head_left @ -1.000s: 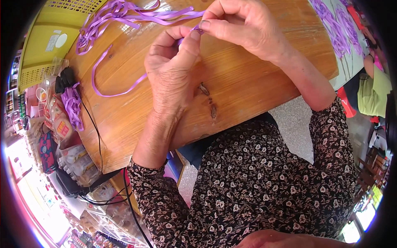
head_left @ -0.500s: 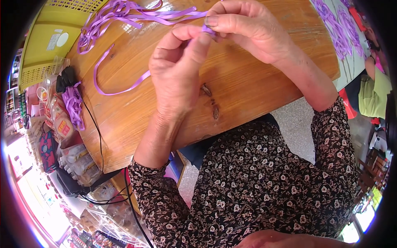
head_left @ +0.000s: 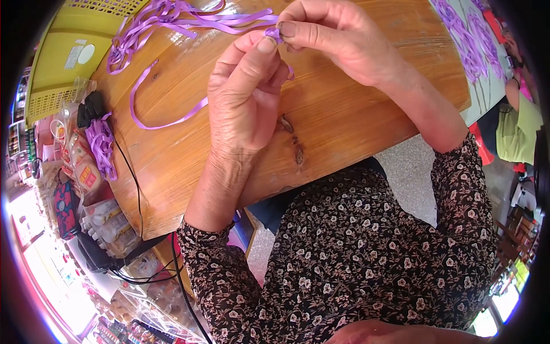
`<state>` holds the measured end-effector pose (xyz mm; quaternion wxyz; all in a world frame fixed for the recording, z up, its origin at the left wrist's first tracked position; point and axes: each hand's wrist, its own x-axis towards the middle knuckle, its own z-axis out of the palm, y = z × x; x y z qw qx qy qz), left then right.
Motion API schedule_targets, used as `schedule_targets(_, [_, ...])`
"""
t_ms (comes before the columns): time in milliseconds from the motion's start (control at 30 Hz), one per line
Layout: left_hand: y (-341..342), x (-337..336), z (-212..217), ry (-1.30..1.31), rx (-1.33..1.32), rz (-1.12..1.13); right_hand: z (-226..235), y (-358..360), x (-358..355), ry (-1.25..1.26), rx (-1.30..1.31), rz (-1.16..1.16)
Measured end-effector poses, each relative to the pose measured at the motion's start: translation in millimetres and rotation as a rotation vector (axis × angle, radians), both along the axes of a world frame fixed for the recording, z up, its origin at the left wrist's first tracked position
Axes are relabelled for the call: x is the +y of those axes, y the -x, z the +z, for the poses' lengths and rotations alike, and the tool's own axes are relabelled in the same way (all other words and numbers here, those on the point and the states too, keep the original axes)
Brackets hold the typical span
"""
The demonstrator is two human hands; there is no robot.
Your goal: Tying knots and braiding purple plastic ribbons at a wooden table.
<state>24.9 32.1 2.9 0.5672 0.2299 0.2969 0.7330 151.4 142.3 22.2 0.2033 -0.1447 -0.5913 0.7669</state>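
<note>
Between my two hands, above the wooden table, is a small bunched part of a purple ribbon [head_left: 273,34]. My left hand [head_left: 246,74] pinches it between thumb and forefinger. From the other side, my right hand [head_left: 321,34] grips it with thumb and fingertips. A long tail of purple ribbon [head_left: 166,124] curves over the table to the left of my left hand, and a short bit shows just right of its fingers. How the ribbon is folded or knotted is too small to make out.
A tangle of purple ribbons [head_left: 143,34] lies at the far left of the wooden table [head_left: 338,132]. Beyond it stands a yellow-green plastic basket [head_left: 63,63]. More purple ribbons [head_left: 470,40] lie at the far right. Bagged goods and a black cord [head_left: 129,163] line the left edge. Another person's sleeve [head_left: 520,132] shows at right.
Both hands have shifted slightly left with the ribbon. My left hand has turned, so its thumb now points up and its curled fingers show more. The ribbon tail has barely moved.
</note>
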Motion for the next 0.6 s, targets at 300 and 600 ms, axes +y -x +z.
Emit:
schedule_targets(300, [6, -1, -5, 0.007, 0.047, -0.020, -10, 11, 19, -1.185, 0.623, -0.266])
schedule_targets(600, [5, -5, 1, 0.036, 0.207, 0.083, 14, -4, -2, -0.627, 0.061, -0.197])
